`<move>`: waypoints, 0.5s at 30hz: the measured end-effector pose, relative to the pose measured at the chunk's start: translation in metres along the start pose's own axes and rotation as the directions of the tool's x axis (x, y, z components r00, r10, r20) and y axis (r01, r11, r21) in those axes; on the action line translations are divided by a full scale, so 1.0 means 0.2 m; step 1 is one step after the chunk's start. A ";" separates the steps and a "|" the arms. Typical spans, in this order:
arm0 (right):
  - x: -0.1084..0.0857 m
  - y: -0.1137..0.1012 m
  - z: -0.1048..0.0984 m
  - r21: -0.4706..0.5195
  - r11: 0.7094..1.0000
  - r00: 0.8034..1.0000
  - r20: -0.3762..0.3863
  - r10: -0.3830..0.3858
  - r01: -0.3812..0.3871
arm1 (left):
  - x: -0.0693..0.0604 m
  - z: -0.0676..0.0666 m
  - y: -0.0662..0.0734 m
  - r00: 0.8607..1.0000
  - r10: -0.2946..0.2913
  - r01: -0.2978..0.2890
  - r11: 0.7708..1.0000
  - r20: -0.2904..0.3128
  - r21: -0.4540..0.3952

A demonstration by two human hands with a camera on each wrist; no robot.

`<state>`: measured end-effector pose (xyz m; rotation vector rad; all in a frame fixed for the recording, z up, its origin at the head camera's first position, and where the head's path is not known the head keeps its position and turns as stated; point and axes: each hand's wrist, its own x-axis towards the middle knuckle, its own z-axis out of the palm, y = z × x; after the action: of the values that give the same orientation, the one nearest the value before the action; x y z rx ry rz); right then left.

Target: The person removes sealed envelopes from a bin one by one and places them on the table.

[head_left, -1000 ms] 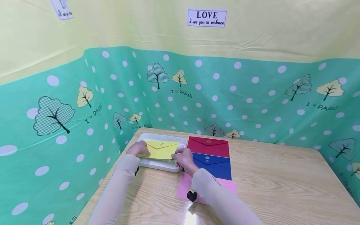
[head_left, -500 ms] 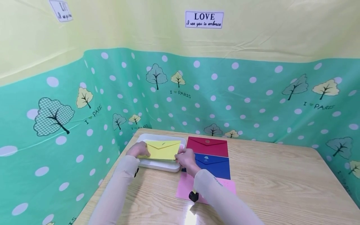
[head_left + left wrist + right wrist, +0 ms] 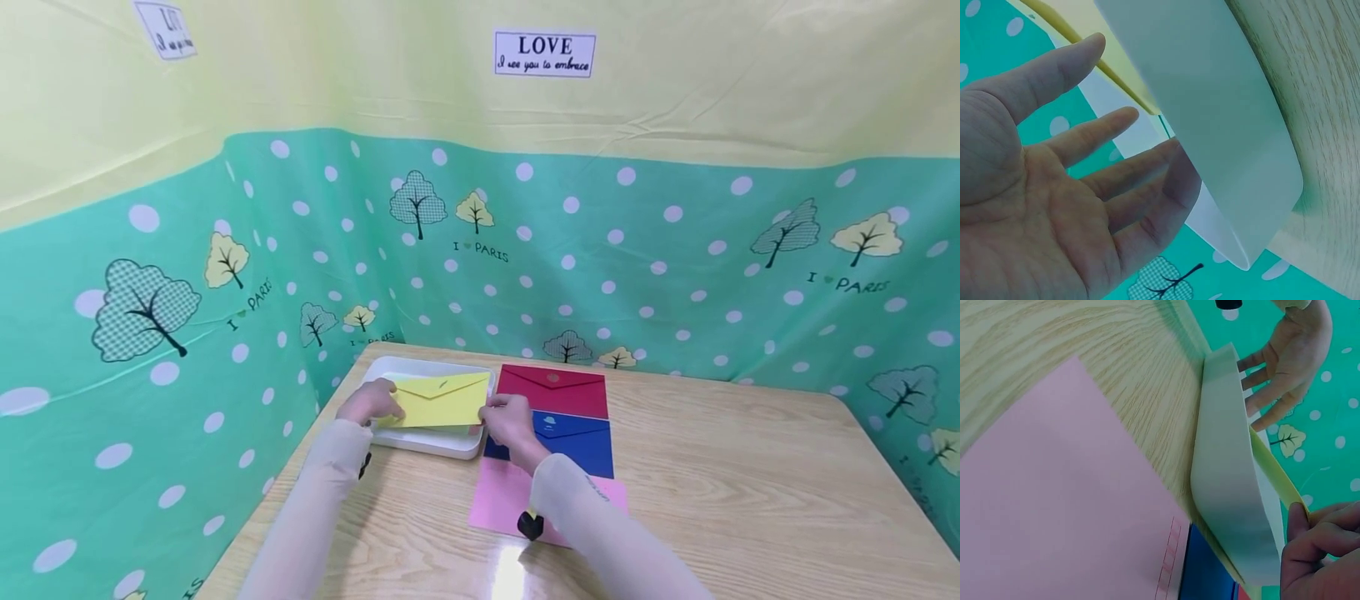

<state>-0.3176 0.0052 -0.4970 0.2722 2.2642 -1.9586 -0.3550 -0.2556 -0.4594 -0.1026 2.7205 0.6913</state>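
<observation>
In the head view my right hand (image 3: 512,419) pinches the right edge of a yellow envelope (image 3: 442,402) between thumb and fingers. The envelope lies over a white tray (image 3: 427,446), its right side lifted; the right wrist view shows its edge (image 3: 1275,472) slanting up from the tray. My left hand (image 3: 369,402) is at the envelope's left end, fingers spread and fairly straight, as the left wrist view of the hand (image 3: 1066,181) shows. Its lower fingertips reach behind the tray wall (image 3: 1222,144). Other things in the tray are mostly hidden under the envelope.
Right of the tray, a red envelope (image 3: 553,392), a blue envelope (image 3: 577,446) and a pink envelope (image 3: 498,504) form a column on the wooden table (image 3: 720,467). A patterned green and yellow cloth (image 3: 637,250) hangs behind and to the left.
My right hand has moved a little to the right, drawing the yellow envelope's right side with it. The left hand stays near the envelope's left end.
</observation>
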 end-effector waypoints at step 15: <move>0.01 0.09 -0.09 0.029 0.999 1.000 0.002 -0.030 0.030 | 0.02 0.02 0.03 1.000 -0.020 0.020 0.999 0.005 -0.036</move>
<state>-0.3157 0.0263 -0.5114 0.2399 2.2526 -2.0066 -0.3585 -0.2484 -0.4606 -0.1364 2.6989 0.7345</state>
